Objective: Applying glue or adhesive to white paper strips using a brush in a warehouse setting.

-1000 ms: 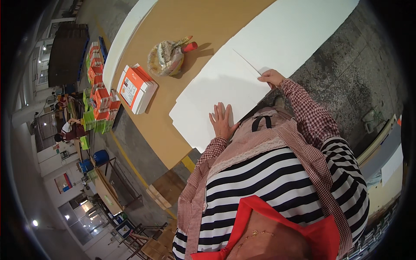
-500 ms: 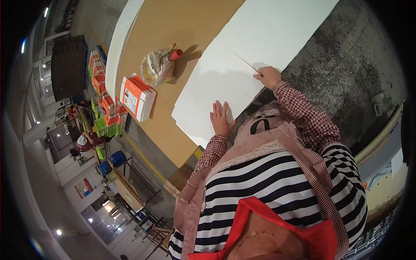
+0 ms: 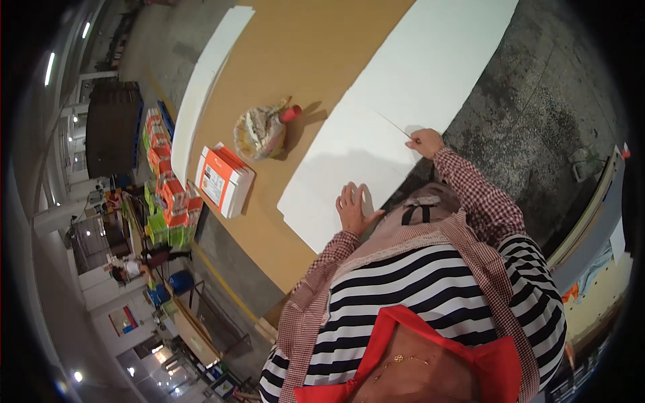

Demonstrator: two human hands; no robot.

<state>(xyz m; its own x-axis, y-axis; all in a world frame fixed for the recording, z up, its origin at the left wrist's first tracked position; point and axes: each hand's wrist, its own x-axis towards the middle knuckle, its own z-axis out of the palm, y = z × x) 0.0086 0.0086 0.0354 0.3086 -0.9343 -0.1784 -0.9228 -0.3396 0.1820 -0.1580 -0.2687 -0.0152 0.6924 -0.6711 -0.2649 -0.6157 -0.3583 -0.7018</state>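
Left of centre, orange-and-white boxes (image 3: 226, 181) sit stacked on brown board (image 3: 316, 40), near a plastic bag (image 3: 259, 131) with a red cylinder (image 3: 291, 113) at its side; both apart from the white sheet (image 3: 410, 80). Far left: orange and green stacks (image 3: 168, 191), a co-worker (image 3: 134, 268) below them. Sheet runs centre to upper right: long, flat, smooth, shadowed mid-length. Left hand (image 3: 353, 208) open on it, fingers spread. Right hand (image 3: 426, 142) pinches a thin strip (image 3: 393, 123), can't tell what kind.
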